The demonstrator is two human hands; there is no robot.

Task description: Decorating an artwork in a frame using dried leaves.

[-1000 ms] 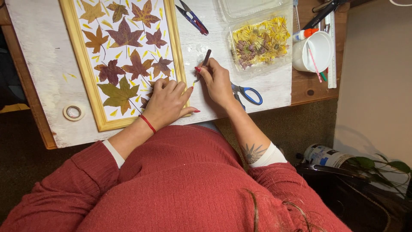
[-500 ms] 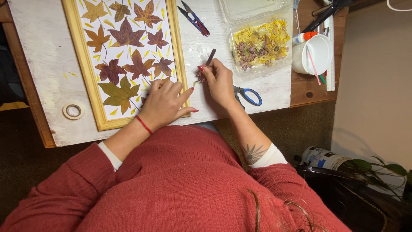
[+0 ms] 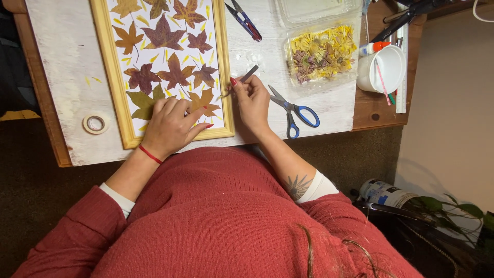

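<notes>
A yellow wooden frame [image 3: 114,98] lies on the white tabletop, filled with pressed red, brown and green leaves and small yellow petals. My left hand [image 3: 170,125] lies flat on the lower leaves inside the frame, fingers spread, pressing an orange-brown leaf [image 3: 204,102]. My right hand [image 3: 251,100] sits just right of the frame's edge and grips thin metal tweezers [image 3: 246,76], their tip pointing toward the frame near the orange-brown leaf.
Blue-handled scissors [image 3: 295,110] lie right of my right hand. A clear tray of dried yellow flowers [image 3: 322,53], a white cup [image 3: 387,69] with tools, small snips [image 3: 245,19] and a tape roll [image 3: 95,124] are on the table. A can [image 3: 383,193] and plant stand on the floor.
My right hand has shifted left toward the frame's edge with the tweezers. My left hand stays on the lower leaves, fingers slightly readjusted.
</notes>
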